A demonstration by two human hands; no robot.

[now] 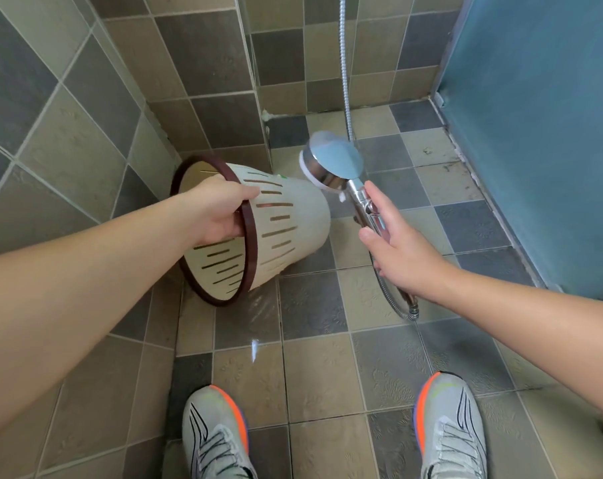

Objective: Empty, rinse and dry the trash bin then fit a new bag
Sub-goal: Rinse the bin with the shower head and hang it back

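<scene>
Gripping the trash bin (pixel 286 219) by its brown rim, the left hand (pixel 217 212) has its fingers curled over the rim's upper edge w/ the thumb side inside the opening. Bin is cream plastic w/ rows of narrow slots, tipped on its side and held off the floor (pixel 314 375); its open mouth faces back toward the person, its closed base points right, toward the other hand. Lower rim edge hangs close above the tiles, below and just right of the left hand; can't tell if it touches them. Behind the left hand, tiled walls meet in a corner.

Between the hands, nearer the right one, the chrome shower head (pixel 331 162) sits just above and right of the bin's base, close but apart, its face turned toward the bin. No clear water stream visible.

Right hand (pixel 400 250) is wrapped around the shower handle, thumb along the left side, index finger stretched up the stem. Metal hose (pixel 395 302) loops out below the right hand, and another stretch runs up the wall beyond it. Floor tiles below the bin look wet and shiny. Right of the right hand, a blue frosted panel (pixel 542 133). Below both hands, two grey-and-orange trainers (pixel 217 440) on the floor.
</scene>
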